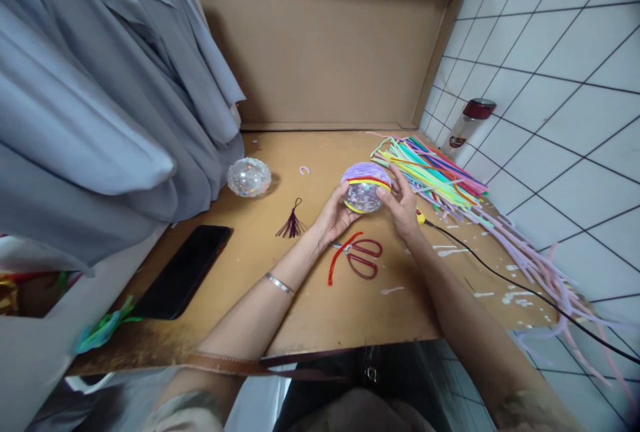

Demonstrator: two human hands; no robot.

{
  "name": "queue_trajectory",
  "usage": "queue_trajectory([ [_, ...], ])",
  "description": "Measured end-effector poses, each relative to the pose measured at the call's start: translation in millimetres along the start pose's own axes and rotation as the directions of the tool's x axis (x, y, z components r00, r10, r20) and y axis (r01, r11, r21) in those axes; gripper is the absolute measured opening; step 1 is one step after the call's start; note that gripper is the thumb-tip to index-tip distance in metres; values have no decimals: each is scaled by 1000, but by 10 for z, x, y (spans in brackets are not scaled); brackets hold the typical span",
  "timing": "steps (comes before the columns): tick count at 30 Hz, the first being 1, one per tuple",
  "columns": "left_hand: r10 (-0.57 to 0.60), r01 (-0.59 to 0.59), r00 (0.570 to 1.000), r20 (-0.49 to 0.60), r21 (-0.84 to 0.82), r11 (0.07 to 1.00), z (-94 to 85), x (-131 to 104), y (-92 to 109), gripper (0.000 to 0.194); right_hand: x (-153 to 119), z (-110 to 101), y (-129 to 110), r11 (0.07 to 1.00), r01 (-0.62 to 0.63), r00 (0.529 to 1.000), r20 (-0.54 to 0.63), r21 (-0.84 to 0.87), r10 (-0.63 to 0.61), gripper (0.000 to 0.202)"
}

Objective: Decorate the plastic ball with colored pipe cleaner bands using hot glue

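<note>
Between both hands is a clear ball point(366, 197), its upper part covered in purple pipe cleaner with red and yellow bands around the middle. My left hand point(334, 214) grips its left side, thumb on the front. My right hand point(401, 202) holds the right side, thumb on the front and fingers behind. Below the ball lie red-handled scissors point(364, 259), partly crossed by a short red pipe cleaner point(336, 264). A dark tassel point(291, 224) rests to the left of my left hand. Further left sits a second clear ball point(249, 177) with small coloured specks.
Many coloured pipe cleaners point(430, 175) are heaped at the right, some hanging over the edge. A black cable point(480, 255) runs from a yellow-tipped tool point(421, 217). A black phone point(184, 272) lies left; a bottle point(467, 129) stands by the tiled wall. Grey cloth point(100, 99) hangs left.
</note>
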State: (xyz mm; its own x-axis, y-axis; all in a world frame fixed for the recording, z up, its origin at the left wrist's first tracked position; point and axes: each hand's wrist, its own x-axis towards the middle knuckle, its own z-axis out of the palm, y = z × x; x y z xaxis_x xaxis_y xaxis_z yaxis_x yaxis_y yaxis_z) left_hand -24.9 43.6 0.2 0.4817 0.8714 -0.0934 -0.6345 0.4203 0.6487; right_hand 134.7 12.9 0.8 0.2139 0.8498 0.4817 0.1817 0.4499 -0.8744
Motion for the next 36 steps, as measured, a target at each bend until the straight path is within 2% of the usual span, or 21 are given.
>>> queue_trajectory([
  [5, -35, 34, 997, 72, 14, 999, 6, -30, -33, 34, 18, -19, 7, 999, 9, 998, -63, 49, -6, 82],
  [10, -53, 57, 996, 77, -45, 997, -32, -14, -75, 38, 18, 25, -12, 998, -17, 993, -112, 60, 23, 68],
  [15, -109, 111, 994, 21, -178, 978, -40, -17, -26, 45, 0, 90, -15, 971, -99, 992, -59, 216, 114, 74],
  [17, -112, 111, 994, 10, -210, 971, -48, -28, 46, 48, -10, 105, -17, 969, -107, 992, -38, 223, 119, 74],
  [20, -55, 53, 998, -6, -212, 976, -92, -36, 194, 47, 1, 74, -4, 988, -80, 993, -80, 133, 92, 71],
  [24, 57, -69, 996, -66, -204, 976, -202, -9, 356, 46, 93, -71, 97, 998, -67, 959, -274, 13, 68, 62],
  [27, 45, -69, 992, -121, -196, 978, -268, 31, 372, 44, 163, -182, 194, 996, -69, 934, -353, -52, 47, 53],
  [29, 15, -45, 988, -156, -186, 982, -289, 54, 342, 41, 173, -222, 216, 975, -101, 934, -355, -195, 26, 45],
  [31, -6, -27, 983, -183, -181, 983, -298, 73, 308, 39, 146, -232, 187, 864, -177, 945, -328, -472, 14, 37],
  [32, -12, -24, 981, -193, -180, 983, -303, 80, 296, 39, 122, -228, 157, 746, -220, 951, -307, -628, 22, 36],
  [34, -13, -26, 978, -208, -182, 983, -315, 91, 287, 39, 65, -208, 82, 428, -278, 960, -266, -860, 88, 42],
  [35, -11, -29, 976, -216, -184, 982, -323, 96, 289, 39, 39, -195, 44, 294, -284, 957, -252, -913, 143, 45],
  [36, -9, -34, 975, -224, -187, 982, -332, 100, 293, 38, 16, -182, 11, 198, -279, 950, -240, -940, 197, 48],
])
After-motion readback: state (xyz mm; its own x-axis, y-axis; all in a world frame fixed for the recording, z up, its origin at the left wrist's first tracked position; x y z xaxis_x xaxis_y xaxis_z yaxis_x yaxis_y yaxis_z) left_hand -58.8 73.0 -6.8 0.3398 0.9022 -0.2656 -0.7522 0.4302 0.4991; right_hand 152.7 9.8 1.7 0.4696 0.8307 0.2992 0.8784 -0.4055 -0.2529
